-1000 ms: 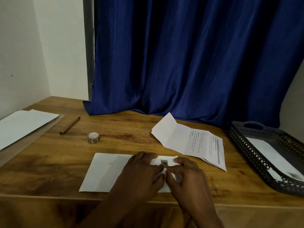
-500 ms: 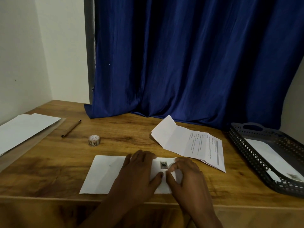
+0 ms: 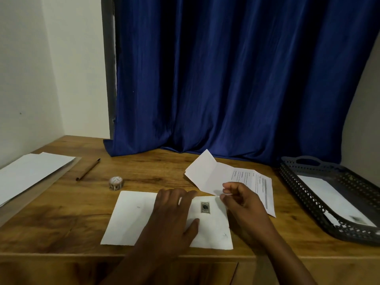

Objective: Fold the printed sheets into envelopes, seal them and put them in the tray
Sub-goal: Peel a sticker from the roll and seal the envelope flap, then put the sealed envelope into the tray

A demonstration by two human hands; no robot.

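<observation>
A wooden table (image 3: 156, 169) fills the lower part of the view, set into a corner of pale walls, with a deep blue curtain (image 3: 236, 79) hanging behind it and its hem resting on the tabletop.

One envelope (image 3: 131, 219) lies flat at the near edge. The left hand (image 3: 174, 214) presses on its middle with straight, spread fingers. Just to the right of the left thumb, one small dark sticker (image 3: 205, 207) sits on the envelope's flap. The right hand (image 3: 240, 202) hovers at the envelope's right end, its fingers curled and the thumb and forefinger tips close together; whether they pinch anything is too small to tell.

Beyond the right fingertips, touching distance from them, lies one printed sheet (image 3: 242, 177), creased into panels with its left panel lifted off the wood. Beyond the left fingertips and a little to their left stands one small roll of patterned tape (image 3: 116, 183); further left lies one pencil (image 3: 88, 169). Well left of both hands, a stack of blank sheets (image 3: 30, 171) lies at the table's edge; the count is unclear.

Well to the right of the right hand sits one dark perforated tray (image 3: 304, 194) with a handle. Inside it lies one sealed envelope (image 3: 329, 198), its sticker toward the near end.
</observation>
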